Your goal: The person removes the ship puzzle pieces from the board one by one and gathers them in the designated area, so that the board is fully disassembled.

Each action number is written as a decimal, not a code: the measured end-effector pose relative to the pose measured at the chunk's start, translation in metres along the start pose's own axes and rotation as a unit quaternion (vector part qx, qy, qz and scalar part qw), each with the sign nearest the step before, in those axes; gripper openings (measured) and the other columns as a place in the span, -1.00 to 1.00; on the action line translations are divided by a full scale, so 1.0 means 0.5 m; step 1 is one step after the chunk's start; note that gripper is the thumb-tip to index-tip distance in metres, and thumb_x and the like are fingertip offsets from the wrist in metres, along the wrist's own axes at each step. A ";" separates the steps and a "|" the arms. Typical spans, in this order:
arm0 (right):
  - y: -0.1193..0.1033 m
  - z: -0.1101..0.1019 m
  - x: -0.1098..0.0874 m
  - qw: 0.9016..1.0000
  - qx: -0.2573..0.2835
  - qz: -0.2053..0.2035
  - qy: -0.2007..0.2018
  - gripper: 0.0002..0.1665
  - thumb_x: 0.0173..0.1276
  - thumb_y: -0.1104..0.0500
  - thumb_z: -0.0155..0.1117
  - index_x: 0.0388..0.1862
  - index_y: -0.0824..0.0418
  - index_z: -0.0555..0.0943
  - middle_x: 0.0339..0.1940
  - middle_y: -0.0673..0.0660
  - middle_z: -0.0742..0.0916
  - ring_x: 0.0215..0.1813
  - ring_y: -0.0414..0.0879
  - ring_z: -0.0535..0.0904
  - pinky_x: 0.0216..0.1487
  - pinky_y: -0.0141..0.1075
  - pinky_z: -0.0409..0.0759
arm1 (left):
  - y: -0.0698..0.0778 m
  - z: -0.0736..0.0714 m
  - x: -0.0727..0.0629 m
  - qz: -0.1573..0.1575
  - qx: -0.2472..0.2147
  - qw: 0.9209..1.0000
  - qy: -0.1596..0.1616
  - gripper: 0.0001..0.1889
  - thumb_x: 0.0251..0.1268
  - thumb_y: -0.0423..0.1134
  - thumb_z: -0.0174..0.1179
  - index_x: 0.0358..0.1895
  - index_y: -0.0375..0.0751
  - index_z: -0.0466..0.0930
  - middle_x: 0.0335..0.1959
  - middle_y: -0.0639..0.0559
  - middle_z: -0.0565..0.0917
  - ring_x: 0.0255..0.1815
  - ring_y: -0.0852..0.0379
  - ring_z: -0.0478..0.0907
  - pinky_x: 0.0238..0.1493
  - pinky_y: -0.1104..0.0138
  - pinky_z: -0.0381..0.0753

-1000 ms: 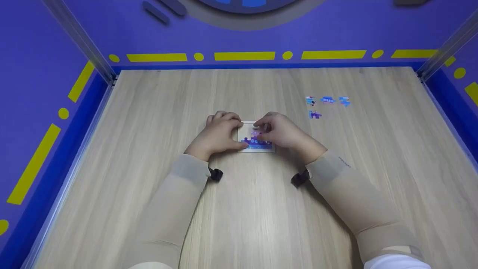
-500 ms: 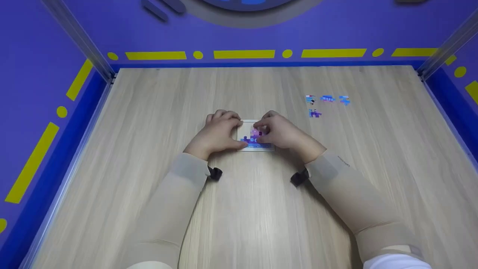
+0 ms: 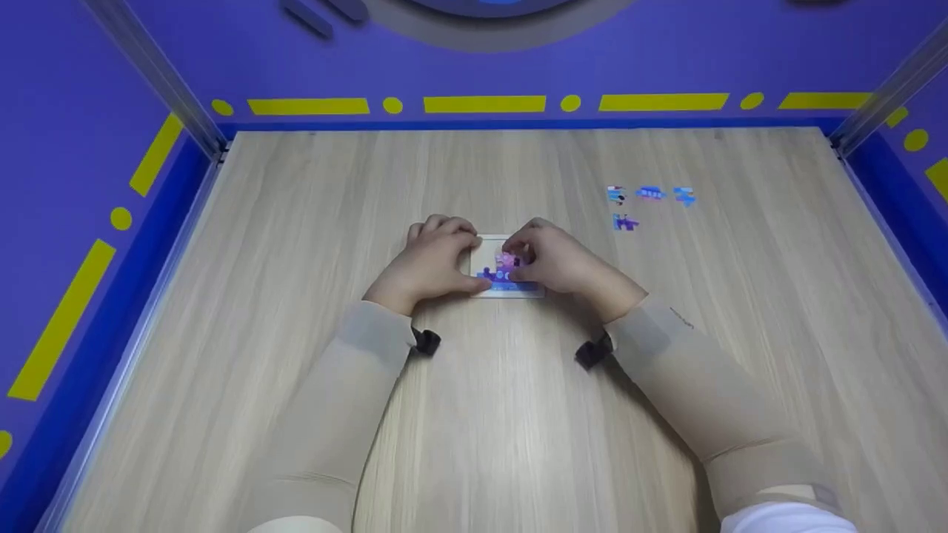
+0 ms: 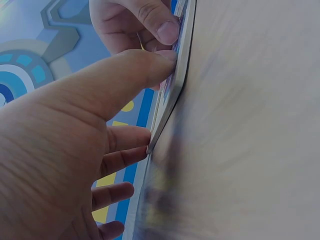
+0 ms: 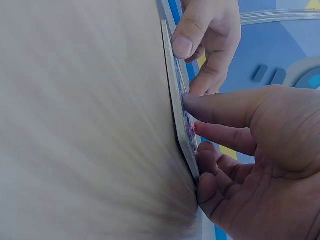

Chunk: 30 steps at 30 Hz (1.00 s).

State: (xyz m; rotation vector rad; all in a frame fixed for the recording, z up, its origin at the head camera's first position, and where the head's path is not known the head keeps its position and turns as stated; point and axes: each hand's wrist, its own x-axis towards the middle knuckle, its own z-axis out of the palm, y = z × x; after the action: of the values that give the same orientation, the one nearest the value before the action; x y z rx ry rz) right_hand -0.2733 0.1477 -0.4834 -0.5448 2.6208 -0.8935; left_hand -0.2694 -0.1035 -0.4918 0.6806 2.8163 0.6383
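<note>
A small puzzle tray (image 3: 485,252) with a pale rim lies on the table, its front part filled with purple and blue pieces. My left hand (image 3: 437,259) holds it at the left side, thumb on the front-left corner and index finger at the back-left. My right hand (image 3: 559,259) covers the tray's right side. Between its thumb and index finger is a pink puzzle piece (image 3: 507,259) behind the purple row. In the right wrist view, the right index fingertip touches this pink piece (image 5: 191,131) while the thumb rests on the assembled part. Bare tray floor shows at the back left.
Several loose puzzle pieces lie at the back right: a blue-purple one (image 3: 650,193), a light blue one (image 3: 684,195) and a purple one (image 3: 625,222) among them. Blue walls (image 3: 481,74) with yellow marks enclose the wooden table (image 3: 333,192).
The right fingers have shifted slightly over the tray, and more of the pink piece shows between them. The left hand keeps its hold. The loose pieces stay put; the head view tilts slightly.
</note>
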 end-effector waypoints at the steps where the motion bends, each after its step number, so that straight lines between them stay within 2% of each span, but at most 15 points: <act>1: 0.000 0.000 0.000 1.000 0.001 0.001 0.001 -0.49 0.52 0.19 0.58 0.39 0.25 0.75 0.26 0.24 0.67 0.16 0.10 0.63 0.21 -0.03 0.65 | 0.000 -0.001 0.000 -0.001 0.000 1.000 0.000 -0.26 0.34 0.30 0.55 0.41 -0.09 0.72 0.59 0.04 0.56 0.70 -0.13 0.30 0.70 -0.15 0.14; 9: 0.004 0.001 0.003 0.999 0.034 0.009 -0.004 -0.52 0.54 0.24 0.56 0.37 0.18 0.67 0.16 0.18 0.67 0.12 0.06 0.60 0.18 -0.06 0.63 | 0.001 0.000 0.002 -0.003 -0.001 1.000 0.001 -0.26 0.33 0.31 0.55 0.41 -0.09 0.71 0.59 0.04 0.56 0.70 -0.12 0.30 0.70 -0.14 0.14; 22: 0.004 0.003 0.001 0.999 0.052 -0.014 0.002 -0.54 0.51 0.28 0.57 0.29 0.18 0.62 0.04 0.16 0.74 0.05 0.05 0.62 0.15 -0.07 0.61 | -0.004 0.002 0.003 0.001 -0.002 1.000 0.000 -0.25 0.33 0.30 0.55 0.43 -0.07 0.71 0.57 0.05 0.57 0.69 -0.13 0.32 0.69 -0.17 0.15; 30: 0.009 0.002 0.001 0.998 0.055 -0.016 0.014 -0.69 0.63 0.28 0.42 0.27 0.17 0.66 -0.04 0.13 0.72 -0.02 0.01 0.58 0.07 -0.11 0.55 | -0.005 0.003 0.004 0.002 0.001 1.000 -0.001 -0.23 0.33 0.31 0.55 0.45 -0.08 0.70 0.58 0.04 0.57 0.69 -0.13 0.31 0.69 -0.17 0.16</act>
State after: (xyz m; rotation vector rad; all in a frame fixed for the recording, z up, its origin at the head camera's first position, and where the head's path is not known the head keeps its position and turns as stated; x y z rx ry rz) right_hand -0.2743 0.1504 -0.4869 -0.5502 2.5750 -1.0556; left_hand -0.2718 -0.1039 -0.4945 0.6866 2.8159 0.6352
